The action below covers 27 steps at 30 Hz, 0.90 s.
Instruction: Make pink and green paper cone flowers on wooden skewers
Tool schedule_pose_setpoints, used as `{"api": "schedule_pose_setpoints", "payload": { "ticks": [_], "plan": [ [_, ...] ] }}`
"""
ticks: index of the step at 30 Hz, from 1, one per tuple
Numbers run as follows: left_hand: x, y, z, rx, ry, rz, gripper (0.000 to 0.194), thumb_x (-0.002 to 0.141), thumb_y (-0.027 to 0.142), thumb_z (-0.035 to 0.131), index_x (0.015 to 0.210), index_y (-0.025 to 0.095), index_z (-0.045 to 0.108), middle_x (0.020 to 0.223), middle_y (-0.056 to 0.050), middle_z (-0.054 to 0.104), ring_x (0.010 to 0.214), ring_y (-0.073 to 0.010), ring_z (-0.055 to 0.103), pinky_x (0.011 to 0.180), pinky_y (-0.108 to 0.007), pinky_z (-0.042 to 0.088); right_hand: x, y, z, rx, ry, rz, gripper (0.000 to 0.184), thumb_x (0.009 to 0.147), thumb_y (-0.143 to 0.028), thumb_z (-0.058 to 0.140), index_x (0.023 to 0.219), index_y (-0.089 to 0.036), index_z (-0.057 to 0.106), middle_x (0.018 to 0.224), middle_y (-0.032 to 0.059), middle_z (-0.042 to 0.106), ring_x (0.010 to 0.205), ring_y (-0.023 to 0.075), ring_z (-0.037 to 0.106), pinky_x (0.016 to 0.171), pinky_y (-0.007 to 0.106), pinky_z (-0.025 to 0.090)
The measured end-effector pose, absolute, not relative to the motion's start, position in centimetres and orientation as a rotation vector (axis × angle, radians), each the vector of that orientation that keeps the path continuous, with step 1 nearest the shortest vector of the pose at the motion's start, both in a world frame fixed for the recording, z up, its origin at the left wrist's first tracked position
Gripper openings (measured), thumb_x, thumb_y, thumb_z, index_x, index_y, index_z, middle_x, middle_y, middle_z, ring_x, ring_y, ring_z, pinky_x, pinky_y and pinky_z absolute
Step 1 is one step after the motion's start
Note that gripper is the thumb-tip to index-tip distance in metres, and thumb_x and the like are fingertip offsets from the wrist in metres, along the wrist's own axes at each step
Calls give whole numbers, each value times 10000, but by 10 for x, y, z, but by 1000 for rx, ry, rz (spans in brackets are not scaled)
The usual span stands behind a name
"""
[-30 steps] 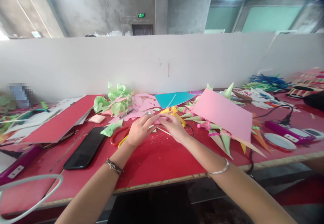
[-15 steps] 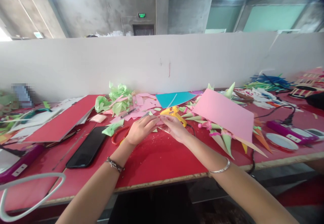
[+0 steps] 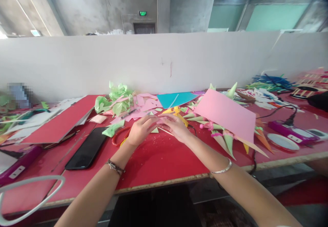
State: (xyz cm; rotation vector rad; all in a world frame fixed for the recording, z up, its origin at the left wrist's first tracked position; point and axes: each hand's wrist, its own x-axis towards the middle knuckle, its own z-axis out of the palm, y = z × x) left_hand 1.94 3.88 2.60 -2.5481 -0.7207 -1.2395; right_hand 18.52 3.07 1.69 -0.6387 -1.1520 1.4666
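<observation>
My left hand (image 3: 142, 128) and my right hand (image 3: 175, 126) meet at the fingertips over the middle of the red table. Both sets of fingers are closed in a pinch, and what lies between them is too small and hidden to name; a hint of pink shows there. Just behind my right hand lies a yellow glue gun (image 3: 182, 117), partly covered by it. Red-handled scissors (image 3: 118, 138) rest beside my left wrist. A thin pale strip (image 3: 165, 131) shows below the fingers, and a small green paper scrap (image 3: 155, 130) lies close by.
Left of me are a black phone (image 3: 87, 149), a red board (image 3: 64, 121) and crumpled green paper (image 3: 119, 98). Beyond my hands lies teal paper (image 3: 174, 99). On the right, a pink sheet (image 3: 228, 114) covers paper cones (image 3: 229, 143); a purple power strip (image 3: 292, 133) is further right.
The fingertips of both hands have shifted slightly and are pressed closer together, with more of the green scrap below them showing. The table items keep their places; the view has moved a little.
</observation>
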Motion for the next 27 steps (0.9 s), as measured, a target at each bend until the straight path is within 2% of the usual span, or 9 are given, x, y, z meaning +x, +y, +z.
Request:
{"api": "schedule_pose_setpoints", "payload": {
  "ticks": [9, 16, 20, 27],
  "plan": [
    [19, 42, 25, -2571, -693, -1337, 143, 797, 227, 529, 921, 165, 565, 914, -56, 575, 880, -133, 550, 776, -276, 475, 184, 30, 17, -603, -1150, 1501, 227, 606, -284, 703, 812, -213, 638, 741, -25, 647, 743, 96, 612, 780, 261, 476],
    [21, 43, 21, -2592, -691, -1374, 123, 817, 214, 497, 909, 175, 569, 887, -44, 563, 855, -124, 551, 769, -271, 473, 183, 30, 14, -711, -1207, 1388, 248, 583, -331, 712, 781, -204, 633, 676, -22, 622, 673, 109, 603, 715, 273, 497],
    [20, 42, 21, -2600, -676, -1301, 156, 811, 252, 505, 940, 174, 545, 907, -52, 558, 875, -137, 550, 777, -286, 478, 183, 32, 12, -725, -1206, 1386, 245, 597, -355, 698, 773, -204, 622, 706, -7, 644, 717, 129, 618, 718, 289, 499],
    [20, 44, 23, -2629, -665, -1245, 189, 814, 244, 500, 986, 169, 525, 923, -61, 545, 897, -138, 536, 782, -282, 476, 184, 35, 9, -673, -1152, 1445, 203, 612, -330, 691, 755, -203, 622, 720, -22, 644, 720, 101, 612, 723, 250, 481]
  ]
}}
